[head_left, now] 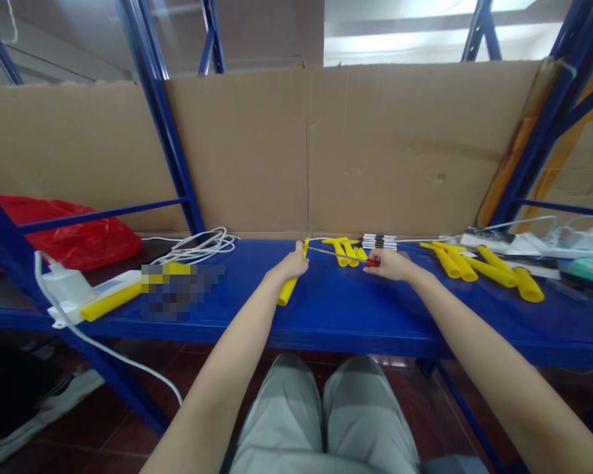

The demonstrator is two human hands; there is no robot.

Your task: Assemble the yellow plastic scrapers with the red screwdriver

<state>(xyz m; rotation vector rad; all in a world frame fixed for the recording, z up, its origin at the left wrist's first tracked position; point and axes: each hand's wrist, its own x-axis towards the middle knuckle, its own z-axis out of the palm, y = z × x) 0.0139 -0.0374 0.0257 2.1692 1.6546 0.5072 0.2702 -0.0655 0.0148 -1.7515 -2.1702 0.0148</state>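
My left hand (294, 262) is closed around a yellow T-shaped plastic piece (287, 293), whose tube end points down toward the shelf's front edge. In my right hand (390, 264) is a screwdriver (372, 263) with a red handle and a long thin metal shaft. The shaft runs left, and its end meets the upper part of the yellow piece by my left fingers; the exact contact is too small to make out. Several similar yellow T-shaped pieces (343, 253) lie on the shelf behind the shaft, between my hands.
The blue shelf (336, 309) has cardboard (242, 151) along its back. White striped pieces (379, 241) sit behind my right hand; more yellow pieces (494, 270) lie right. Leftward are coiled white cable (202, 247), a power strip (118, 283) and a red bag (79, 230).
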